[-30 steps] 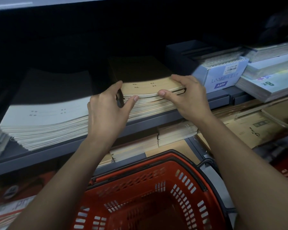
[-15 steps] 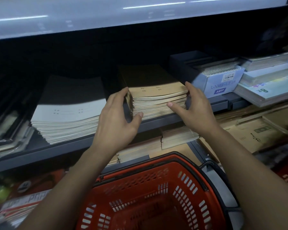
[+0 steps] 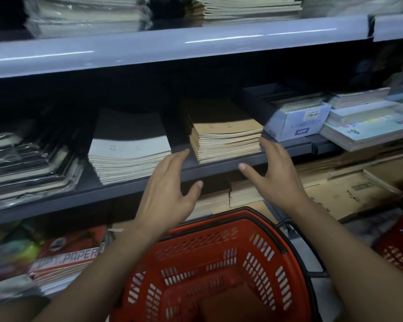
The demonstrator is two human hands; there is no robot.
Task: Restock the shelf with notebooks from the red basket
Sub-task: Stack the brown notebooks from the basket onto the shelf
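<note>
Grey metal shelf (image 3: 219, 165) holds a stack of brown paper notebooks (image 3: 226, 140), flat at its front edge. Left hand (image 3: 168, 194) and right hand (image 3: 277, 175) hang just in front of the stack, one on each side, fingers spread and holding nothing. Red plastic basket (image 3: 219, 263) sits below both arms.
</note>
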